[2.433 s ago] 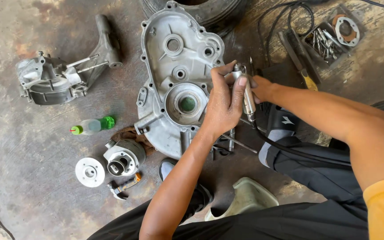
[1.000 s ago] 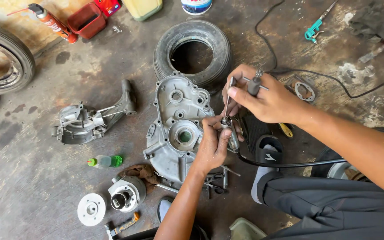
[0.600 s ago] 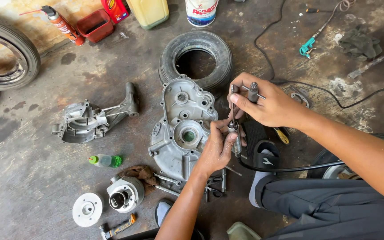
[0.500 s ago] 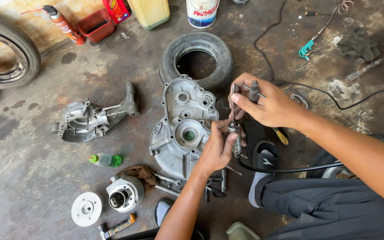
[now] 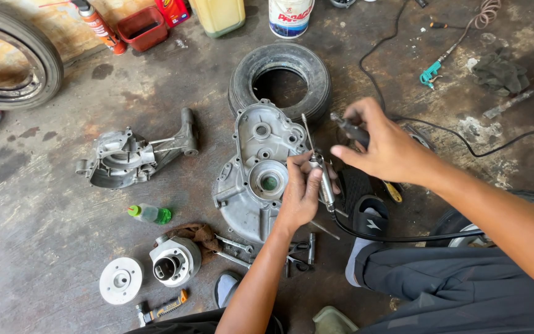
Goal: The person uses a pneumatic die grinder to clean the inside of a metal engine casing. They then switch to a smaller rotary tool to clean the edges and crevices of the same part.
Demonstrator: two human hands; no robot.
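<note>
My left hand [image 5: 301,193] grips a slim metal rotary handpiece [image 5: 326,183] with a black hose trailing from it. A thin bit [image 5: 306,128] sticks up from its tip. The hand hovers over the right edge of a grey aluminium engine case cover [image 5: 248,185] lying flat on the floor. My right hand [image 5: 385,148] is just to the right of the handpiece, apart from it, pinching a small dark key-like tool [image 5: 348,128].
A small tyre [image 5: 279,69] lies behind the cover, and another engine casting [image 5: 128,159] to its left. A cylinder [image 5: 174,261], white disc [image 5: 120,280], green-capped bottle [image 5: 149,214] and wrenches [image 5: 233,246] lie in front. Wheel [image 5: 7,59], cans and tubs stand at the back.
My right hand has come off the handpiece tip and moved right with the dark key in it. The left hand keeps hold of the handpiece.
</note>
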